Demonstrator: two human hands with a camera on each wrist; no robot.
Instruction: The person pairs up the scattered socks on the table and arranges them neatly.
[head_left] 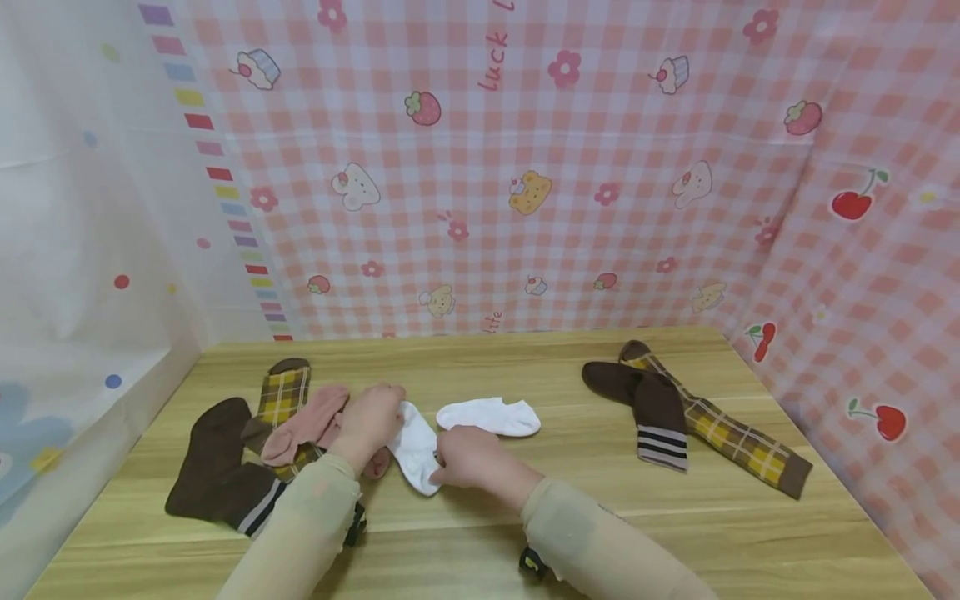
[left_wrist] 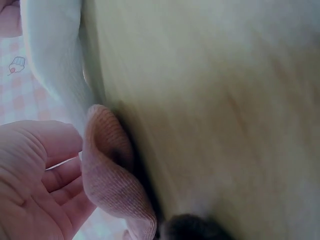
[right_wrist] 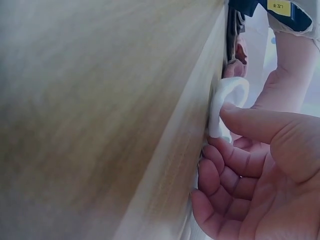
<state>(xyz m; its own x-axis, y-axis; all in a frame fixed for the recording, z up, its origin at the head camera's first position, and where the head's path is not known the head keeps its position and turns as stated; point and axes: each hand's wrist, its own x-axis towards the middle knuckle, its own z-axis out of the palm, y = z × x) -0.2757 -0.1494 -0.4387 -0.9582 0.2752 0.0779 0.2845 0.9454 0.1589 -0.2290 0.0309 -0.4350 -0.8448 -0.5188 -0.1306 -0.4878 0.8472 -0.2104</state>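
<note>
White sock [head_left: 414,446] is positioned between both hands, left of centre on the bench [head_left: 442,550], and is set lengthwise from far left to near right. Its near part is pinched by the right hand [head_left: 476,458], with the thumb applied at the rim and the other fingers curled. Its far left side is met by the left hand [head_left: 371,423]; the fingertips are covered by pink knit [left_wrist: 115,195] in the left wrist view, so whether the sock is gripped there cannot be told. A second white sock [head_left: 487,415] is laid flat just beyond the right hand. At left, the pink knit is placed across a plaid sock [head_left: 283,393], beside a brown sock [head_left: 213,471]. At right, a striped-cuff sock [head_left: 660,404] is crossed over another plaid sock [head_left: 742,437].
</note>
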